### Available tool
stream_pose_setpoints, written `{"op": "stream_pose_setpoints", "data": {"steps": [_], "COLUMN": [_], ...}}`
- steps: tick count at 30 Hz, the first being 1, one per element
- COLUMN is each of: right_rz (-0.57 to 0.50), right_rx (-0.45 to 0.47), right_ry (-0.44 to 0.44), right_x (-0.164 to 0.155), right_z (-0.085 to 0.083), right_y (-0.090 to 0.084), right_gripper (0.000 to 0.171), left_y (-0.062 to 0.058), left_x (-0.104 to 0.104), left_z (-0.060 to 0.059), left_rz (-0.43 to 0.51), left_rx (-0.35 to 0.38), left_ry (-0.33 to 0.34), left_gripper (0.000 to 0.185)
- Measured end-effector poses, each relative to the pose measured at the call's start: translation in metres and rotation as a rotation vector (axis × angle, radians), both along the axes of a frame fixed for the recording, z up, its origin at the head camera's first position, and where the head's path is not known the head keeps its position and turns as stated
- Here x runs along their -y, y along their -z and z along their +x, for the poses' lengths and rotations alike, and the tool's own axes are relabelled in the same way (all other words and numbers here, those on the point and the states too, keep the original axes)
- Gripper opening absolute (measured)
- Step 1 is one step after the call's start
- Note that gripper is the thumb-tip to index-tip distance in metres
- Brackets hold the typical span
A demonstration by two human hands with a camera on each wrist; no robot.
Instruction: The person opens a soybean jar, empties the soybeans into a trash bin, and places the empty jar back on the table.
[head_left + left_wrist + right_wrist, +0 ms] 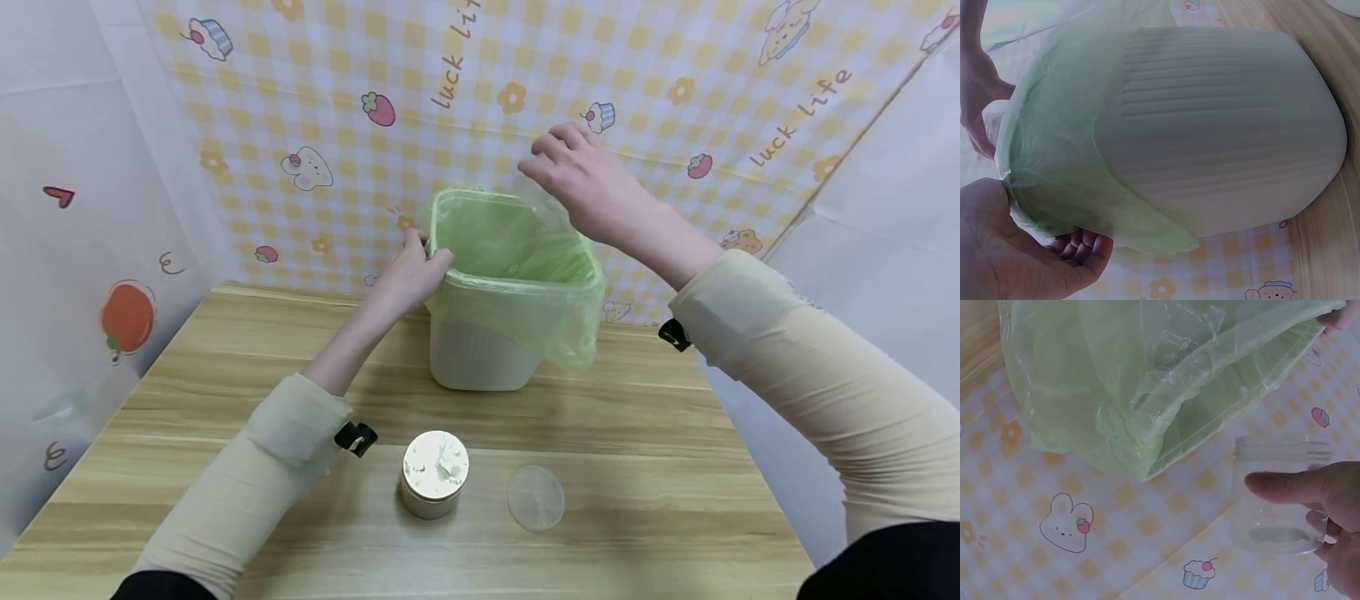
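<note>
A pale bin [480, 358] stands at the back of the table, lined with a thin green bag [517, 308] folded over its rim. My left hand [412, 271] grips the bin's left rim through the bag, thumb on top and fingers curled outside, as the left wrist view also shows. By the bin's right rear rim, my right hand [585, 179] holds a clear plastic jar [1279, 506] with a threaded mouth and no lid. The jar's mouth points toward the bin's side in the right wrist view. A faint patch shows at its base; what it is I cannot tell.
Nearer me on the wooden table [637, 500] stands a round tin [435, 475] with whitish scraps on top. To its right lies a clear round lid [536, 498]. A checked cloth [480, 142] hangs directly behind the bin, with white sheets at both sides.
</note>
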State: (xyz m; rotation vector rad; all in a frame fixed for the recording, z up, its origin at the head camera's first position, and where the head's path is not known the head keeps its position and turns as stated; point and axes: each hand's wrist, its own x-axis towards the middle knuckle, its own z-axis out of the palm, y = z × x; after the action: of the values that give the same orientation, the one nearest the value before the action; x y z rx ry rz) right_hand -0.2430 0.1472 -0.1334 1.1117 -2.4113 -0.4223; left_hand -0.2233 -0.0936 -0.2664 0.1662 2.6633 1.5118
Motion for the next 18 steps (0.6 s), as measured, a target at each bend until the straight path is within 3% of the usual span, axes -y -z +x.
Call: {"op": "stream_pose_setpoints", "data": {"steps": [5,8,13,18], "right_rz": [-0.07,-0.141,-0.291,-0.395], "right_rx": [0.099,0.204,0.375,0.437], "right_ry": [0.091,0.17,0.285,0.323], "right_x": [-0.009,-0.017,-0.034,-0.056], "right_z": [0.005,0.007,0.009,0.013], "right_y": [-0.006,-0.01,-0.015,-0.016], "right_gripper": [0.074,0.087,0.095,0.098], "left_y": [0.0,0.0,-0.001,-0.002], "left_x": [0.0,-0.001,-0.001,0.001], "left_z": [0.001,0.002,0.002,0.003], "left_rz": [0.013,0.021,0.025,0.021], "left_rx": [-0.006,-0.006,-0.011,-0.009], "left_ry": [0.003,0.01,0.018,0.028], "left_gripper": [0.063,0.063,0.065,0.065]}}
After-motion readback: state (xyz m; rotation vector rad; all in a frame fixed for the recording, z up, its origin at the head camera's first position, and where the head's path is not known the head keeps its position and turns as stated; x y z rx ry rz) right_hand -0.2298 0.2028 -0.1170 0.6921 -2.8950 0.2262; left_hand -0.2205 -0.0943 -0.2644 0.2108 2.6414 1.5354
